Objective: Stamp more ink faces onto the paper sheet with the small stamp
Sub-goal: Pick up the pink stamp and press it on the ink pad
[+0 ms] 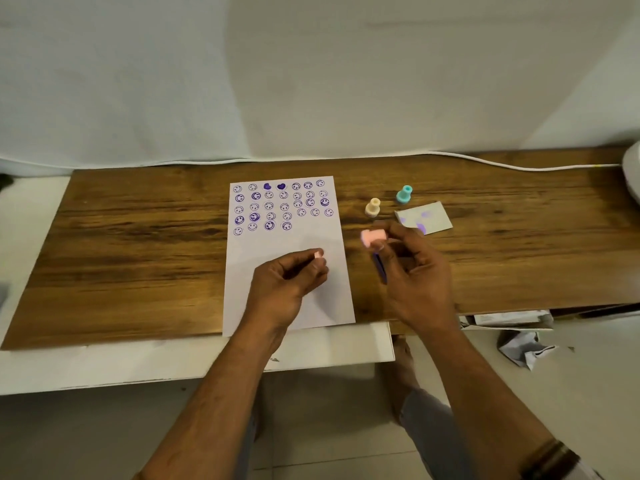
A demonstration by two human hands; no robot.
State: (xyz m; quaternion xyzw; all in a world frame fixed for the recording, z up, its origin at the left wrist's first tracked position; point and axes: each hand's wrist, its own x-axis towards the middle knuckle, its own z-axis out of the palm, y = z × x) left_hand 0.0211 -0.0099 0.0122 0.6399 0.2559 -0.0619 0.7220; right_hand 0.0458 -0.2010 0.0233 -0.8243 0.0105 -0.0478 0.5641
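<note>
The sheet (289,254) is lying on the wooden bench (138,244), its near edge hanging just past the bench's front. Purple smiley faces (282,207) are filling the top part in rows, with two solid hearts (274,186) sitting in the first row; the lower half is showing blank.

The left hand (287,282) is hovering over that blank half, fingers (317,266) pinched narrow on a small pink piece (318,253) — it is looking like a cap, though the blur is making that hard to tell. The right hand (412,268) is hanging just off the sheet's right edge, over bare wood, fingers closed on the pink stamp (372,236), which is lying sideways in the grip. Something dark blue (379,266) is also poking down from under that hand; what it is cannot be told.

Beyond the right hand, a cream stamp (373,207) and a teal stamp (404,195) are standing upright, near each other but apart. Just right of them a paper scrap (424,218) with purple smudges is lying flat. A white cable (502,164) is running along the bench's back edge.
</note>
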